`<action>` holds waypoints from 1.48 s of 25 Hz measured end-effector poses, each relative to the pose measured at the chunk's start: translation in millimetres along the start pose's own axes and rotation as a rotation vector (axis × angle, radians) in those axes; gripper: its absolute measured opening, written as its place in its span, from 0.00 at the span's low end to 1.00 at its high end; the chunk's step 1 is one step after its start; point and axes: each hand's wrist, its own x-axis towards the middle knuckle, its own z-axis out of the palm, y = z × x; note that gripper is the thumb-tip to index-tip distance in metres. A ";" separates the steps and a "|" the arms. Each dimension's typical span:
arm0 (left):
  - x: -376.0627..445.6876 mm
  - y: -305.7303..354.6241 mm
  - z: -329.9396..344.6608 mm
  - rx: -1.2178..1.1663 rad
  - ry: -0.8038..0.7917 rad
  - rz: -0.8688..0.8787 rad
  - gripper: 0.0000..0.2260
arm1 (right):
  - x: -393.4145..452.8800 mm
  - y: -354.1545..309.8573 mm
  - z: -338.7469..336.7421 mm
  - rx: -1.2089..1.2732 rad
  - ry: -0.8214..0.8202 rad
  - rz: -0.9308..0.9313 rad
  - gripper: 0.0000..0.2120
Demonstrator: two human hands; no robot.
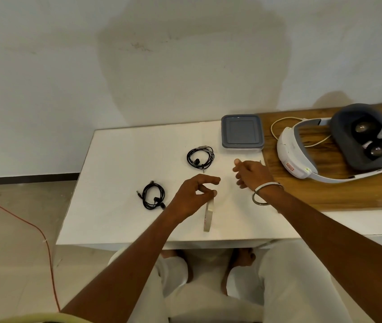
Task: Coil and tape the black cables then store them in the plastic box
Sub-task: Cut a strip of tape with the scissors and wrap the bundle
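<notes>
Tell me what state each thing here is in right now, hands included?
Far cable: coiled, lying on the white table, not in the box.
Near cable: coiled, lying on the table.
Plastic box: lid on, closed.
Tape roll: standing on edge, pinched at the top by the left hand.
Right hand: fingers curled; whether it holds tape is unclear.
Headset: resting on the wooden board, unused.

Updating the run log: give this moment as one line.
left hand holds tape roll | right hand pinching, contents unclear | two coiled cables on table | plastic box lidded
</notes>
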 end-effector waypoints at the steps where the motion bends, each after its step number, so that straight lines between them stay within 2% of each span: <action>1: -0.3 -1.6 0.1 -0.010 0.016 0.001 0.14 | 3.5 7.3 -6.0 -0.255 0.069 0.029 0.19; 2: -0.5 -3.1 0.7 -0.013 0.034 0.002 0.14 | 4.6 14.2 -11.1 -0.524 0.099 0.056 0.18; 4: -0.4 -3.7 2.3 -0.013 0.054 0.011 0.14 | 2.1 25.3 -18.4 -0.864 0.085 0.089 0.21; 7: 0.7 -1.8 2.0 -0.020 0.048 0.014 0.15 | 4.0 41.8 -9.9 -1.047 0.010 0.047 0.21; 9: 1.2 -2.4 0.6 -0.015 0.037 0.009 0.16 | 6.4 44.7 -2.1 -1.022 0.032 0.021 0.21; 14: 0.4 -7.4 -2.4 -0.014 0.064 0.007 0.17 | 3.3 38.3 3.8 -0.770 0.055 -0.118 0.18; 19: 0.8 -7.6 -1.6 0.000 0.089 0.035 0.17 | 0.0 31.8 8.6 -0.799 -0.044 0.003 0.19; 23: 2.5 -6.1 -1.9 0.013 0.071 0.042 0.17 | 5.6 25.5 6.3 -0.784 -0.137 -0.010 0.20; 25: 3.5 -5.7 -3.0 0.018 0.056 0.042 0.17 | 5.9 22.2 -3.8 -0.718 -0.236 -0.022 0.18; 27: 4.1 -5.7 -4.7 0.013 0.038 0.035 0.17 | 2.1 20.1 -18.7 -0.606 -0.408 0.000 0.15; 29: 5.4 -5.5 -8.1 0.005 0.010 0.025 0.17 | -4.7 16.7 -27.3 -0.523 -0.613 0.064 0.13; 31: 7.1 -3.7 -12.1 0.009 -0.033 0.017 0.18 | -9.0 13.4 -25.3 -0.438 -0.752 0.157 0.14; 35: 7.8 0.1 -18.3 0.023 -0.113 -0.003 0.17 | -9.7 7.0 -9.9 -0.369 -0.851 0.283 0.22; 37: 7.5 0.7 -20.8 0.014 -0.141 -0.012 0.17 | -9.3 3.4 -6.8 -0.367 -0.877 0.261 0.19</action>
